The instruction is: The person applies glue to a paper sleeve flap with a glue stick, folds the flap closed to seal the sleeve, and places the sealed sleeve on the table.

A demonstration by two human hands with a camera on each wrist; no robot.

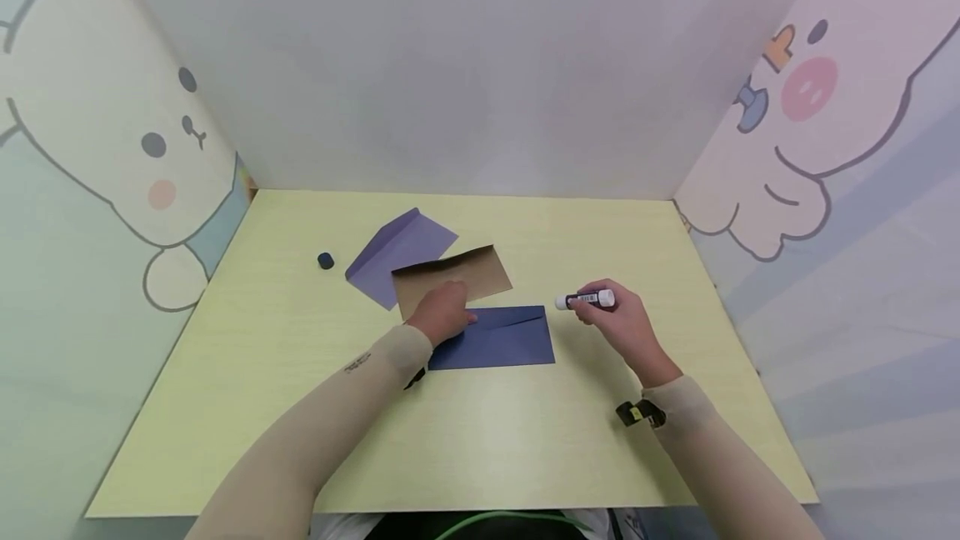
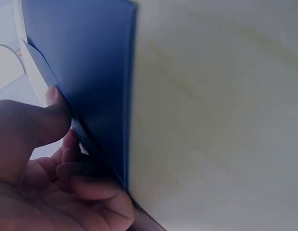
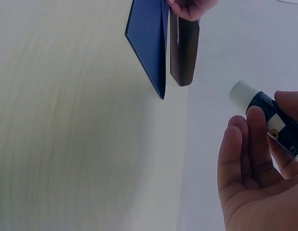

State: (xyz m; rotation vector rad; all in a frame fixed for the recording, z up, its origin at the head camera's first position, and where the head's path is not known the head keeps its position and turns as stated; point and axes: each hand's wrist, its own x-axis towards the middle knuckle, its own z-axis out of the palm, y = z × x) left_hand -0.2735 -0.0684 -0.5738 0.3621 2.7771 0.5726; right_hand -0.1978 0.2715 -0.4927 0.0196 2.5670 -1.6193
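The blue envelope lies on the table in front of the person. At its upper left part is my left hand; in the left wrist view its thumb and a fingertip pinch the edge of the blue envelope's flap. Just behind lies a brown envelope, partly covered by this hand. To the right, above the table, my right hand grips an uncapped glue stick between thumb and fingers, its white end pointing left. The glue stick does not touch the envelopes.
A purple envelope lies at the back left, partly under the brown one. A small dark cap sits farther left on the pale yellow table. Walls enclose the table's back and sides.
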